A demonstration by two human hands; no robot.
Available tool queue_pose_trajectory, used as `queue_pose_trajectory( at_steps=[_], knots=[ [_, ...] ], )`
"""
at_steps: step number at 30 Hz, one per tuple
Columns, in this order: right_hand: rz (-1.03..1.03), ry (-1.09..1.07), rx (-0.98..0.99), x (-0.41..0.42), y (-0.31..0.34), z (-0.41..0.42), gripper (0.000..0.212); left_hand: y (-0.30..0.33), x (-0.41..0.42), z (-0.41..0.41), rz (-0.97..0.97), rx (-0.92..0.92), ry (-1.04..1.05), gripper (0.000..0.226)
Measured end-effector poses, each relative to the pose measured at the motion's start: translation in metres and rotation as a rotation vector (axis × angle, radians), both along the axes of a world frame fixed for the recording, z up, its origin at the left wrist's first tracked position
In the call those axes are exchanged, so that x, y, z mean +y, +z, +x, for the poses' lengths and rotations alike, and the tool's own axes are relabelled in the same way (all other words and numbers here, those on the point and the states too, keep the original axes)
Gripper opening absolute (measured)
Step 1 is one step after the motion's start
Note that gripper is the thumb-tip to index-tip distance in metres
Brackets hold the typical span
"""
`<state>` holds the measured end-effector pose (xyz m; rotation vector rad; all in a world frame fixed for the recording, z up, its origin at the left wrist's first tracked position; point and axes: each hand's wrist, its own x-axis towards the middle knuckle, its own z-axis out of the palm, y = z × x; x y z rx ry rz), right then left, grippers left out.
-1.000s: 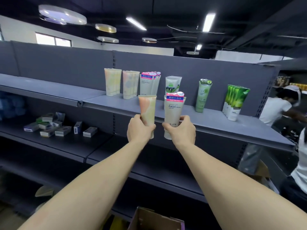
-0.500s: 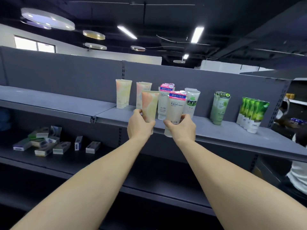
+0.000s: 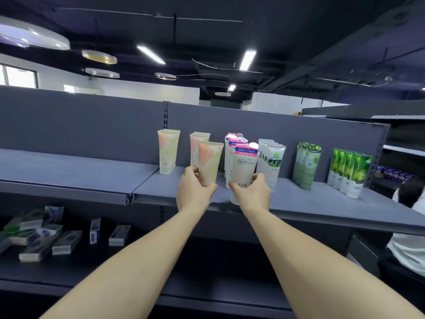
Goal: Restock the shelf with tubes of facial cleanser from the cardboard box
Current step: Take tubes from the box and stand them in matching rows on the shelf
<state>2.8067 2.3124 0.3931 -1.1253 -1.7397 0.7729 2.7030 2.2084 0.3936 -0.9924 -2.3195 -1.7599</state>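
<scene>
- The left hand (image 3: 194, 192) grasps a peach-and-cream tube (image 3: 209, 162) round its lower end; the tube stands upright, long axis vertical, flat crimped end up, cap end hidden in the palm.
- The right hand (image 3: 251, 194) grasps a white Facial cleanser tube (image 3: 244, 168) with a pink-and-blue header; it too is upright, crimp up, leaning slightly toward the right hand's outer side, its cap end showing below the fingers.
- Both tubes are over the front part of the grey upper shelf (image 3: 299, 203), just beside each other but apart.
- Directly beyond the left hand stands a row of matching peach tubes (image 3: 198, 147); beyond the right hand, a row of matching pink-header tubes (image 3: 232, 155).
- Bare shelf lies between the hands and the front lip, and the lip runs just under the wrists.
- Outward of the left hand: another peach row (image 3: 167, 151), then a long bare stretch of shelf.
- Outward of the right hand: white-and-green tubes (image 3: 271, 161), pale green tubes (image 3: 307, 164), bright green tubes (image 3: 349, 171).
- Below the left forearm, a lower shelf carries small boxes (image 3: 55, 238).
- Far outward of the right arm, a person in a white top (image 3: 407, 247).
</scene>
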Motion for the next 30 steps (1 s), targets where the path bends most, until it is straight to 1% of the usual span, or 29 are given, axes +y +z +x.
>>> queue_pose_trajectory(
  at_steps=[6, 13, 21, 23, 24, 26, 27, 28, 30],
  knots=[
    [-0.017, -0.027, -0.007, 0.024, -0.003, -0.025, 0.055, 0.009, 0.019, -0.020, 0.005, 0.017, 0.018, 0.053],
    [-0.012, -0.042, -0.023, 0.048, -0.005, -0.036, 0.057, 0.007, 0.048, -0.034, 0.006, 0.019, 0.053, 0.053],
    [0.011, -0.059, -0.040, 0.053, -0.010, -0.043, 0.056, -0.001, 0.064, -0.041, -0.022, 0.016, 0.064, 0.052],
    [-0.003, -0.049, -0.031, 0.052, -0.011, -0.043, 0.060, -0.003, 0.065, -0.042, -0.016, 0.017, 0.061, 0.052],
    [-0.002, -0.058, -0.031, 0.050, -0.012, -0.043, 0.065, -0.003, 0.065, -0.042, -0.015, 0.015, 0.059, 0.052],
    [0.063, -0.132, -0.014, 0.044, -0.014, -0.042, 0.074, -0.003, 0.064, -0.043, -0.014, 0.012, 0.059, 0.052],
    [0.124, -0.175, 0.009, 0.040, -0.014, -0.043, 0.072, -0.003, 0.063, -0.043, -0.014, 0.013, 0.062, 0.053],
    [0.179, -0.190, 0.047, 0.036, -0.013, -0.044, 0.063, -0.003, 0.061, -0.044, -0.013, 0.014, 0.065, 0.054],
    [0.231, -0.123, 0.107, 0.026, -0.008, -0.050, 0.039, -0.002, 0.056, -0.046, -0.005, 0.016, 0.066, 0.053]
  ],
)
